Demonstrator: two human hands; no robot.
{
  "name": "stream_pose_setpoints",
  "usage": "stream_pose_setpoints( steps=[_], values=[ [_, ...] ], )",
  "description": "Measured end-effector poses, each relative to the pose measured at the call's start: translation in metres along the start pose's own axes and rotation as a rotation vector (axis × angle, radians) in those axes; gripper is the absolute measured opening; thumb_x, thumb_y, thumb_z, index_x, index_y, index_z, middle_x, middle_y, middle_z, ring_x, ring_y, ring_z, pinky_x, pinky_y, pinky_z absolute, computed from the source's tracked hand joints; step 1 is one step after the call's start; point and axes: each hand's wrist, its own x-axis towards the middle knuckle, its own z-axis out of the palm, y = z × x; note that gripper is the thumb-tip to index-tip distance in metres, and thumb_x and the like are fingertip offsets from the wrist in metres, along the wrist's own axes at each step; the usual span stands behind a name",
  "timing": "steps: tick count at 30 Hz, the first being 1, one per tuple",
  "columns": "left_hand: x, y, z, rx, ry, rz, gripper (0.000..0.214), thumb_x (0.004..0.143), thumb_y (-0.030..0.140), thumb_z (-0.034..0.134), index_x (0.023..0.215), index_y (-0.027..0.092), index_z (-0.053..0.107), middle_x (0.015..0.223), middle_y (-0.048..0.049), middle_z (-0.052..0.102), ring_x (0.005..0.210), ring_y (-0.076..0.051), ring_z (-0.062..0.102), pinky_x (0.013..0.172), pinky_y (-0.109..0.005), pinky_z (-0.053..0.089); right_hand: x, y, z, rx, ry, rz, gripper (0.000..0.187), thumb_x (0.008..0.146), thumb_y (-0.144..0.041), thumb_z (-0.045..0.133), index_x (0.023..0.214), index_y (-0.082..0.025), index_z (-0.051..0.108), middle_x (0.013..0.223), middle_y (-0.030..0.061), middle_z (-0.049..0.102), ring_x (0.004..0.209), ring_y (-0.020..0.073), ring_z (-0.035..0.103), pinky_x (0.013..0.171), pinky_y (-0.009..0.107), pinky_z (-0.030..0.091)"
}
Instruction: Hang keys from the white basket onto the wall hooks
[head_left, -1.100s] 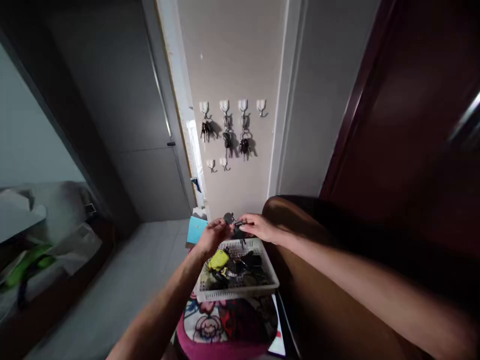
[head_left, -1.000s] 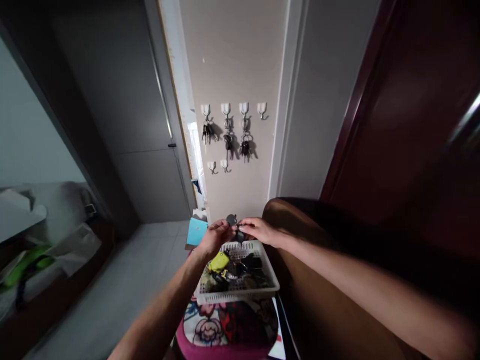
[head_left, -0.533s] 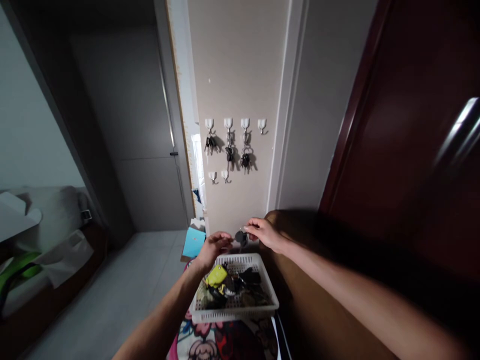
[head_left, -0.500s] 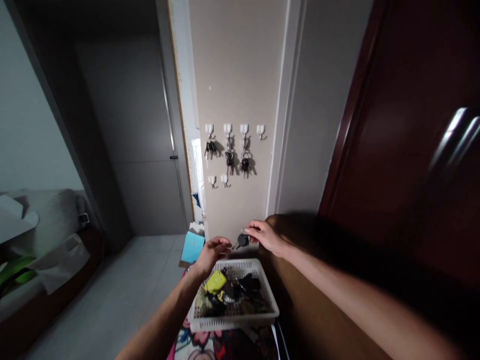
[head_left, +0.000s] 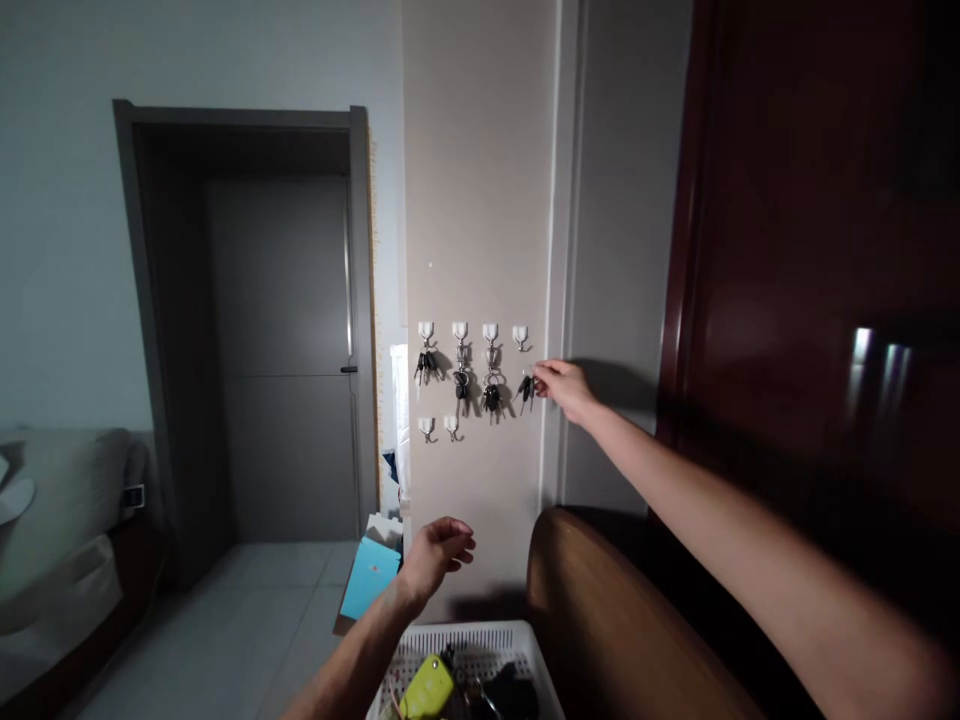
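The keys (head_left: 526,389) in the right fingers (head_left: 544,374) are too small to count, the basket (head_left: 480,632) cropped below.

1. Small bunch of dark-headed keys (head_left: 527,388), rightmost: matt, plastic-looking heads, metal blades.
2. Silver wire clips (head_left: 491,356) above the two hanging dark key bunches (head_left: 492,398): shiny metal.
3. White shield-shaped wall hooks (head_left: 520,332): smooth plastic-looking plates, bright metal prongs.
4. White slotted rectangular basket (head_left: 469,636): smooth moulded plastic.
5. Yellow rounded case (head_left: 427,687): smooth, plastic-looking.
6. Light-blue open box (head_left: 370,580): smooth card, by its look.
7. Beige wall panel (head_left: 480,200): smooth, matt.
8. Dark-red door (head_left: 787,240): glossy, with bright reflected streaks.
9. Brown curved backrest (head_left: 600,610): smooth, low sheen; wood or leather, unclear.
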Motion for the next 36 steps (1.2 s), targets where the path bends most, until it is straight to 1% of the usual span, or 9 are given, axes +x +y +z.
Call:
stream_pose_setpoints(
  steps=[8,11,16,20,23,28,30,32,36],
  values=[
    [0.026,0.040,0.026,0.087,-0.077,0.148,0.010,0.055,0.016,0.048,0.064,0.012,0.048,0.057,0.0017,0.050,0.050,-0.006,0.046,0.049,-0.018,0.028,0.055,-0.002,0.017,-0.113,0.159,-0.028,0.006,0.063,-0.011,0.045,0.061,-0.013,0.050,0.047,-0.0040,0.045,0.036,0.0016,0.039,0.034,0.012,0.033],
    [0.030,0.044,0.032,0.087,-0.111,0.167,0.010,0.054,0.016,0.048,0.063,0.012,0.049,0.056,0.0022,0.048,0.049,-0.006,0.046,0.048,-0.018,0.028,0.067,0.004,0.022,-0.166,0.207,0.017,0.007,0.063,-0.011,0.045,0.064,-0.012,0.052,0.048,-0.0024,0.048,0.038,0.0030,0.042,0.037,0.014,0.036],
    [0.025,0.019,0.023,0.101,-0.092,0.109,0.011,0.054,0.018,0.049,0.064,0.012,0.050,0.057,0.0009,0.050,0.049,-0.006,0.045,0.047,-0.019,0.028,0.067,0.018,0.019,-0.237,0.212,0.058,0.014,0.063,-0.010,0.043,0.072,-0.010,0.054,0.056,0.0016,0.053,0.043,0.0060,0.047,0.041,0.017,0.038],
    [0.006,-0.020,0.014,0.073,-0.041,0.012,0.015,0.055,0.021,0.050,0.066,0.012,0.051,0.058,0.0003,0.052,0.049,-0.007,0.046,0.047,-0.018,0.030,0.030,0.036,0.011,-0.385,0.165,-0.134,0.021,0.062,-0.010,0.042,0.079,-0.012,0.054,0.071,0.0028,0.056,0.055,0.0072,0.050,0.049,0.019,0.040],
    [-0.016,-0.056,0.015,0.111,-0.051,-0.059,0.017,0.058,0.022,0.048,0.071,0.012,0.052,0.059,0.0001,0.052,0.051,-0.007,0.046,0.048,-0.019,0.032,-0.028,0.055,0.006,-0.534,-0.059,-0.195,0.021,0.059,-0.011,0.044,0.077,-0.014,0.055,0.072,0.0018,0.056,0.057,0.0076,0.049,0.054,0.020,0.038],
    [-0.048,-0.102,0.020,0.566,-0.174,-0.050,0.019,0.057,0.016,0.045,0.073,0.015,0.056,0.064,-0.0008,0.055,0.059,-0.011,0.046,0.056,-0.021,0.034,-0.146,0.091,-0.002,-0.729,-0.909,-0.007,0.014,0.051,-0.014,0.053,0.063,-0.017,0.059,0.058,-0.0017,0.057,0.051,0.0094,0.048,0.051,0.020,0.035],
    [-0.055,-0.110,0.020,0.761,-0.213,0.005,0.021,0.054,0.013,0.046,0.072,0.016,0.057,0.069,-0.0017,0.055,0.064,-0.013,0.046,0.060,-0.023,0.034,-0.183,0.106,-0.006,-0.823,-1.145,-0.004,0.015,0.050,-0.014,0.052,0.063,-0.018,0.060,0.057,-0.0013,0.057,0.053,0.0107,0.049,0.051,0.021,0.034],
    [-0.058,-0.114,0.020,0.878,-0.231,0.060,0.025,0.052,0.013,0.048,0.075,0.018,0.057,0.075,-0.0027,0.055,0.068,-0.015,0.046,0.062,-0.023,0.034,-0.209,0.119,-0.007,-0.924,-1.266,-0.037,0.016,0.049,-0.016,0.053,0.063,-0.018,0.060,0.059,0.0002,0.057,0.056,0.0124,0.049,0.051,0.021,0.034],
    [-0.057,-0.116,0.019,0.923,-0.239,0.092,0.030,0.052,0.017,0.051,0.081,0.019,0.056,0.078,-0.0034,0.054,0.070,-0.017,0.046,0.063,-0.024,0.034,-0.231,0.131,-0.006,-1.175,-1.337,-0.047,0.016,0.048,-0.018,0.053,0.062,-0.015,0.059,0.064,0.0050,0.056,0.064,0.0168,0.051,0.055,0.025,0.035]
  ],
)
